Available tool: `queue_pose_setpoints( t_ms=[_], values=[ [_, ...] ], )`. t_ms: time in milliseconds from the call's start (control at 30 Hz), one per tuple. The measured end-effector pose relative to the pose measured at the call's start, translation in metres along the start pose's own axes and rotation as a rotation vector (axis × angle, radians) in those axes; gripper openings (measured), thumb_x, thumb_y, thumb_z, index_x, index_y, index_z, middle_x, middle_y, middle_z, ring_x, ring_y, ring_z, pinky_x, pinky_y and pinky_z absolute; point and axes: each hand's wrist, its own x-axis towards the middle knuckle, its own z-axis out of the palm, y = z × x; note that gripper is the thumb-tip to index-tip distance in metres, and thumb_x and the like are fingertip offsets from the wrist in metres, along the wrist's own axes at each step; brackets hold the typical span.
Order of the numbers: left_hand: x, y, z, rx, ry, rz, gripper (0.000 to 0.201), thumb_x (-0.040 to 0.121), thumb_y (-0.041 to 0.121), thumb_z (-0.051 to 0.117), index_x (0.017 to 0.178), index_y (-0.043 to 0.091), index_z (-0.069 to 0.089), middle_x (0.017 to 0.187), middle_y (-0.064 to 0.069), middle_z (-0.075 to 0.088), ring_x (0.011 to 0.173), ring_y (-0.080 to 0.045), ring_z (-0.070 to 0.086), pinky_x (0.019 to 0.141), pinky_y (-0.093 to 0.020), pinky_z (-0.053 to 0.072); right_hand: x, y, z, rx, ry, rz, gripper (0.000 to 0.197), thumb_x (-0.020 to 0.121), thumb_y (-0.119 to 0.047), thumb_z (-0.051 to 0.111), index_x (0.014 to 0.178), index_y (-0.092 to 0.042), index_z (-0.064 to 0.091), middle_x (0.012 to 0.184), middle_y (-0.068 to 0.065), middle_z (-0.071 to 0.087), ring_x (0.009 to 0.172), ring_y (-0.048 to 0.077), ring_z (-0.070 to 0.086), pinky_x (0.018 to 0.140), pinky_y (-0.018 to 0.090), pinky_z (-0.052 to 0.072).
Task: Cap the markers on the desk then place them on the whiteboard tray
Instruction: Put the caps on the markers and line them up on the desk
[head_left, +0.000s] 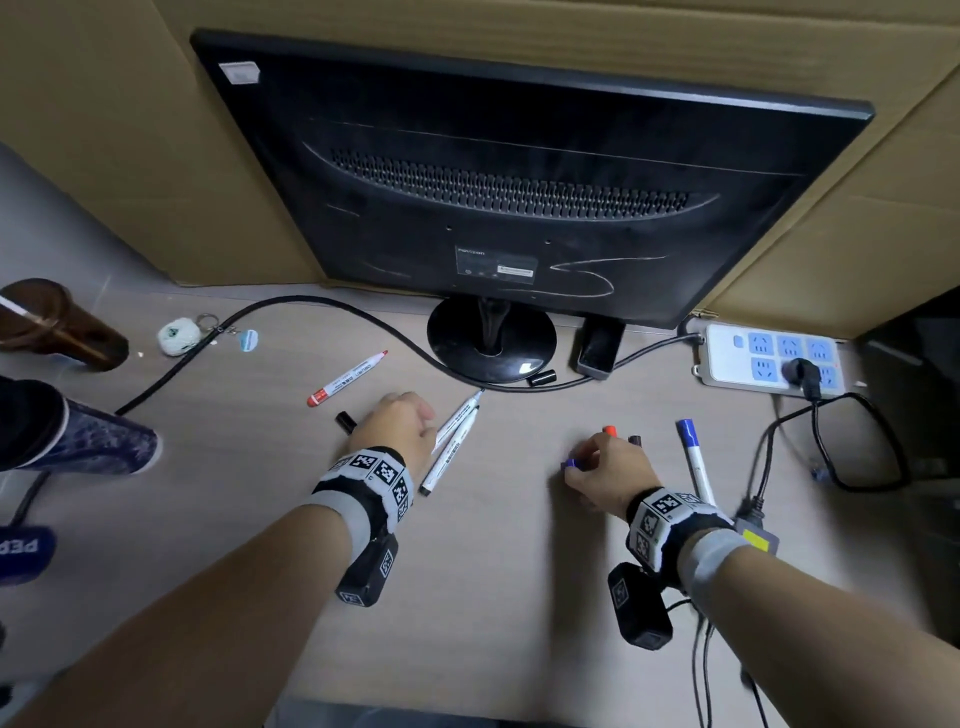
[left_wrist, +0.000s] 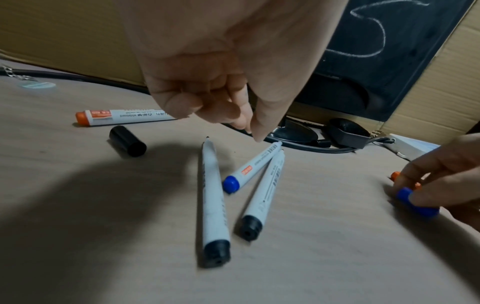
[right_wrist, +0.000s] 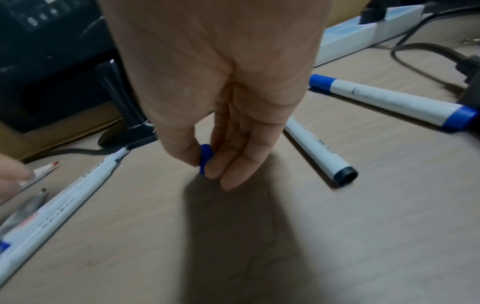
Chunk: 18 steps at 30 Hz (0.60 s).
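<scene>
Three uncapped white markers lie fanned on the desk under my left hand, which hovers over their tips with fingers curled and thumb and forefinger close together, holding nothing. A loose black cap and an uncapped red marker lie to its left. My right hand pinches a blue cap down at the desk surface. An orange cap and a dark cap lie just beyond it. A capped blue marker and a black-ended marker lie to its right.
The monitor stand and a black cable lie behind the markers. A power strip with cords sits at the right. A keyring and a brown cup are at the left. Cardboard walls the back.
</scene>
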Motion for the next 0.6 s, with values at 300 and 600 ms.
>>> queue_pose_setpoints(
  t_ms=[300, 600],
  values=[
    [0.028, 0.007, 0.006, 0.17, -0.139, -0.007, 0.016, 0.086, 0.041, 0.07, 0.092, 0.026, 0.069, 0.11, 0.007, 0.058, 0.086, -0.02, 0.07, 0.071, -0.028, 0.053, -0.002, -0.026, -0.006, 0.374, -0.011, 0.008, 0.006, 0.091, -0.01, 0.067, 0.094, -0.008, 0.071, 0.068, 0.001, 0.067, 0.048, 0.022, 0.06, 0.056, 0.039, 0.062],
    [0.021, 0.004, -0.008, 0.163, -0.182, -0.005, 0.015, 0.083, 0.039, 0.064, 0.072, 0.029, 0.061, 0.07, 0.007, 0.059, 0.062, -0.022, 0.054, 0.071, -0.032, 0.06, -0.005, -0.036, -0.001, 0.381, 0.012, -0.028, 0.01, 0.087, -0.011, 0.068, 0.088, -0.016, 0.076, 0.069, 0.002, 0.071, 0.055, 0.022, 0.068, 0.062, 0.033, 0.063]
  ],
)
